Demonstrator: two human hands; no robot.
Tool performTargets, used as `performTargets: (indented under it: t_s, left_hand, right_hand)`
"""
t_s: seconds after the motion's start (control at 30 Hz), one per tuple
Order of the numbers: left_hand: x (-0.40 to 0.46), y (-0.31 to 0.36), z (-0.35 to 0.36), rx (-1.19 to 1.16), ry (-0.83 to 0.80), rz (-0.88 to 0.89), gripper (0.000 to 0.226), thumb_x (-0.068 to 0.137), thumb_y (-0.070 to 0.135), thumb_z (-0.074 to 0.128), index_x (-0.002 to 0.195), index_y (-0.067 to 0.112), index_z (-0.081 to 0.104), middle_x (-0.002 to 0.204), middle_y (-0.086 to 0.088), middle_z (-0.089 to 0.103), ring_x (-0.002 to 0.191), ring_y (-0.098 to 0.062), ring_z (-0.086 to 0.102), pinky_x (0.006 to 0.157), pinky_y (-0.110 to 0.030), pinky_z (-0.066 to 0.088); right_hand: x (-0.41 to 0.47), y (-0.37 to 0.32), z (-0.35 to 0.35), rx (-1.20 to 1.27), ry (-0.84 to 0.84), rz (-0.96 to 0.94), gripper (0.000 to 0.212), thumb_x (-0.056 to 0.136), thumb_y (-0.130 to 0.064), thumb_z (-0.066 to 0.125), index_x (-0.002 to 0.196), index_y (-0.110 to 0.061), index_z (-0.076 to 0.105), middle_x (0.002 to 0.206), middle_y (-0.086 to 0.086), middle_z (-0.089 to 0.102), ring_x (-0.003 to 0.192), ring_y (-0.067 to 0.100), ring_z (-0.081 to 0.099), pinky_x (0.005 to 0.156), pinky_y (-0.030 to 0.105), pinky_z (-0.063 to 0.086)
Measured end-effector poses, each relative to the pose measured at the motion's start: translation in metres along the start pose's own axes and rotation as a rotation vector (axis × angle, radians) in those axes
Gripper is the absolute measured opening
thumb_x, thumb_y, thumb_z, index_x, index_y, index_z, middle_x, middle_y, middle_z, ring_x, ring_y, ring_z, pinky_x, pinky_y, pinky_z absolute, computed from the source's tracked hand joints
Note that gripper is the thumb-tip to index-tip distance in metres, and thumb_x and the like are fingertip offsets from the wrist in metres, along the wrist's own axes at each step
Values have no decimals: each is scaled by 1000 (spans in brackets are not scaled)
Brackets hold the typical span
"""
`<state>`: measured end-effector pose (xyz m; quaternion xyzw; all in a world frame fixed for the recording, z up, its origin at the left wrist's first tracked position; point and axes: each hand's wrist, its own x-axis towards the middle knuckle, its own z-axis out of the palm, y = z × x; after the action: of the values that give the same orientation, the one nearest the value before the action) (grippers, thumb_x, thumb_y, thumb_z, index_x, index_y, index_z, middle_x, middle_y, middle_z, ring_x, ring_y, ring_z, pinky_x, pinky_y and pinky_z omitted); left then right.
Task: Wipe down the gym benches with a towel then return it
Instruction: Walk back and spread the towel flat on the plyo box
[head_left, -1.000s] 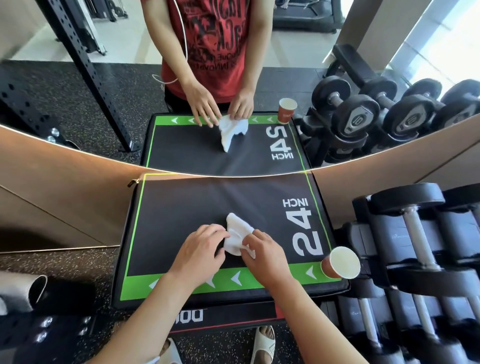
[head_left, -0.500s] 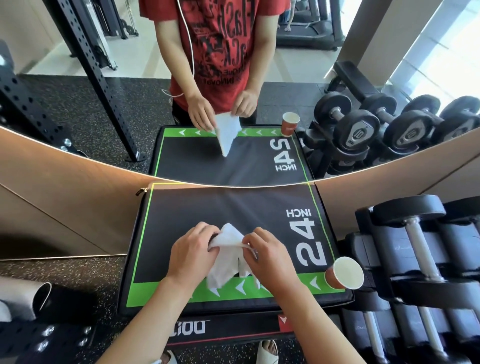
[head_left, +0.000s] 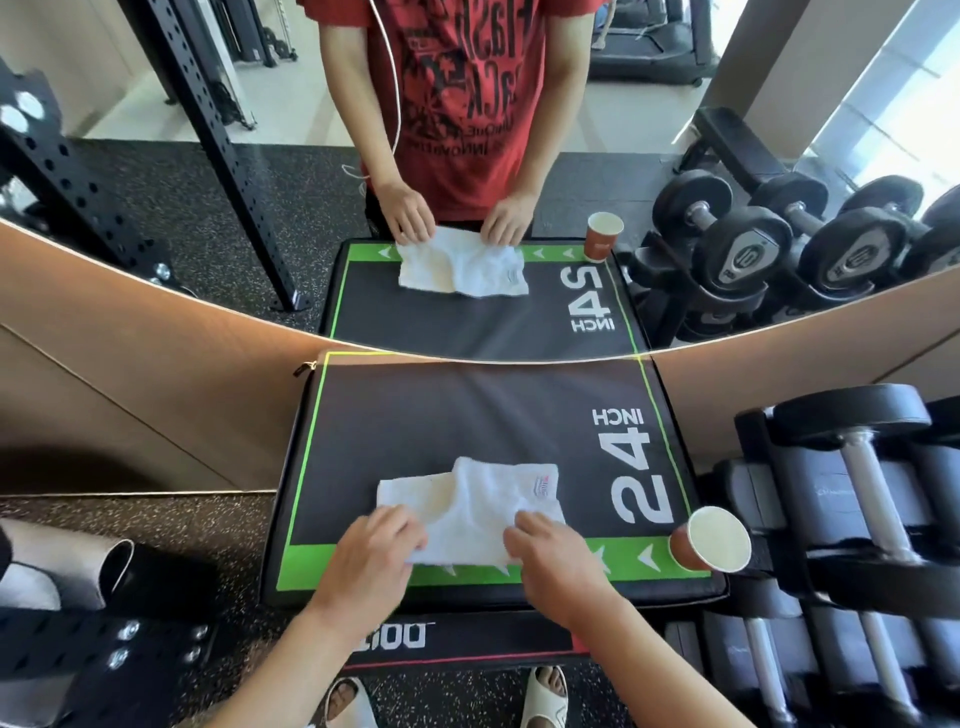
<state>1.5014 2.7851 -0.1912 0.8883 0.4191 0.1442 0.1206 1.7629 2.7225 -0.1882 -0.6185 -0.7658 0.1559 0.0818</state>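
Both hands pinch the towel's near edge on the box.

A gym — dumbbells racked beside a wall mirror.

Paper cup, brown outside and white inside, tipped toward the camera just off the right front corner. Rack of black dumbbells to the right, wall mirror straight ahead with a black perforated rack upright reflected in it. Speckled rubber floor at left, pale sandals below.
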Motion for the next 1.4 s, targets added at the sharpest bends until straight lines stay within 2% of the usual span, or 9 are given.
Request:
performTargets:
  t_s: [0.1,0.23,0.37,0.5,0.7,0.93,1.1,1.23,1.4]
  left_hand:
    - [-23,1,20,-46,-172,-65,36,64,3,77,87,28,64,93,16,51,89,-11,57,74,-25,48]
    - [-22,-1,23,-95,-158,-66,12,83,38,66,92,31,63,94,20,46,90,-7,51,78,-24,45]
    - [-4,-9,17,-101,-81,-100,14,91,25,63,104,23,68,106,14,57,98,-15,57,80,-32,50]
    - [11,-15,19,-13,-227,-174,40,97,29,57,137,25,56,133,10,51,122,-16,50,96,-34,47]
    - [11,-36,22,32,-285,-237,49,98,45,58,145,36,46,148,13,39,140,-13,40,113,-37,34]
    - [21,-30,18,19,-307,-279,52,101,37,57,151,32,43,156,11,33,148,-12,31,123,-48,25]
    - [-1,-38,13,55,-295,-138,49,102,34,55,150,36,44,160,13,31,151,-10,28,124,-40,22]
    - [-18,-48,16,37,-362,-172,56,108,39,41,160,45,21,169,23,3,156,1,-2,128,-44,11]
    - [-8,-49,14,78,-391,-210,60,107,44,43,160,48,15,170,23,-2,157,0,-6,128,-48,8]
  right_hand:
    - [-11,5,19,80,-95,116,31,65,2,45,89,-13,55,94,1,50,87,30,53,60,40,37]
    - [-9,3,18,209,-52,166,31,67,-7,49,92,-20,62,93,-9,50,88,19,53,66,35,47]
    - [7,1,10,193,93,230,31,78,-3,56,105,-14,67,105,-3,57,97,24,54,79,35,50]
    - [16,3,13,93,76,291,32,84,-2,58,114,-8,67,118,9,58,109,34,53,88,45,49]
    - [5,22,18,124,65,431,39,76,1,56,114,-8,61,128,11,52,108,33,48,95,42,46]
    - [22,26,12,17,6,423,43,76,0,52,116,-13,58,121,2,48,107,28,46,75,37,50]
    - [4,21,25,-70,81,348,54,75,-4,62,128,-12,61,142,8,53,126,32,53,91,43,51]
    - [-14,25,45,-53,-11,348,72,94,-16,43,162,-17,23,172,1,11,159,20,7,124,47,24]
    - [15,43,37,-74,-65,321,74,97,-19,34,165,-20,4,171,-4,-13,156,13,-16,129,46,6]
